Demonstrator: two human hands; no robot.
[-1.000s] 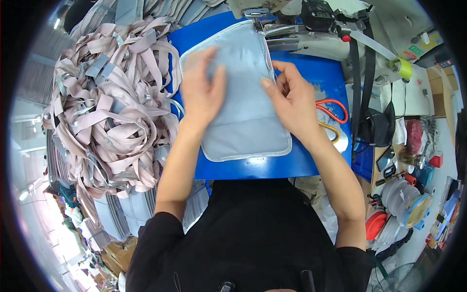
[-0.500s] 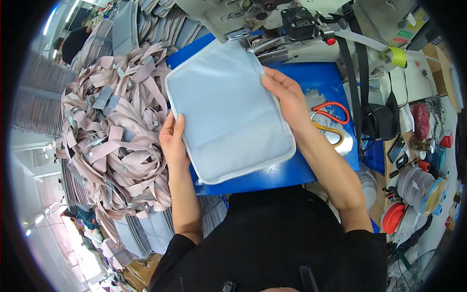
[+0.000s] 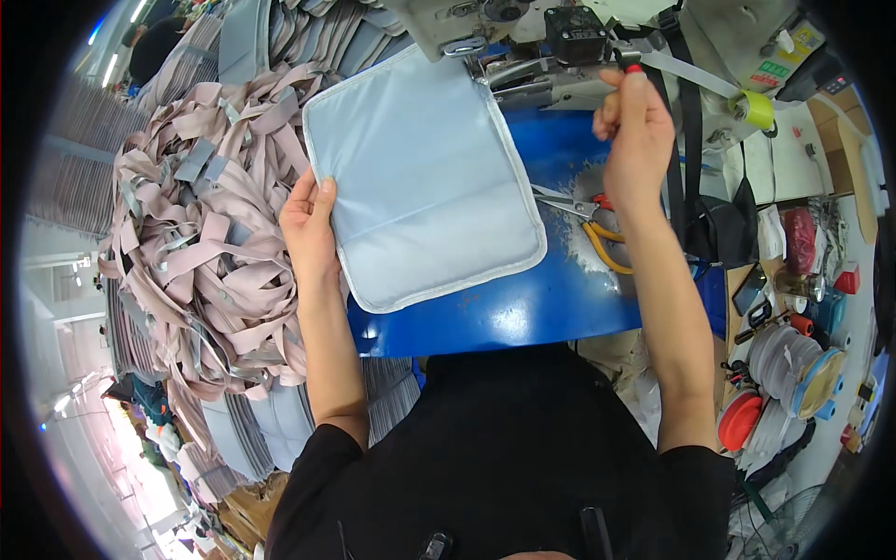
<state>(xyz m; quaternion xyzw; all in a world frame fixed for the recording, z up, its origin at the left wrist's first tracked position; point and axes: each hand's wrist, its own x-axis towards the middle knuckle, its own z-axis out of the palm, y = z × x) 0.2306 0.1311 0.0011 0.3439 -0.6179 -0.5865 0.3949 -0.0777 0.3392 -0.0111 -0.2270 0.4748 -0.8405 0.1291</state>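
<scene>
A light grey padded fabric panel (image 3: 429, 177) with pale bound edges and rounded corners lies tilted over the blue work surface (image 3: 467, 336). My left hand (image 3: 313, 229) grips its left edge, thumb on top. The panel's upper right edge sits beside the metal foot of a sewing machine (image 3: 439, 23). Away from the panel, my right hand (image 3: 639, 145) is raised with curled fingers. Its thumb tip is just in front of the red knob (image 3: 634, 69) on the machine; anything between those fingers is hidden. Scissors (image 3: 597, 233) with one red and one yellow handle lie below that hand.
Heaped pink-grey straps (image 3: 233, 252) fill the left side, with stacked grey panels (image 3: 247, 47) behind. A white tape (image 3: 695, 75) runs from a yellow-green roll (image 3: 756, 110) toward the machine. Tape reels (image 3: 793, 364) and small tools crowd the right.
My right hand has let go of the panel's right edge and moved right and up to the machine's red knob. The left hand keeps its grip; panel and hand appear slightly further left.
</scene>
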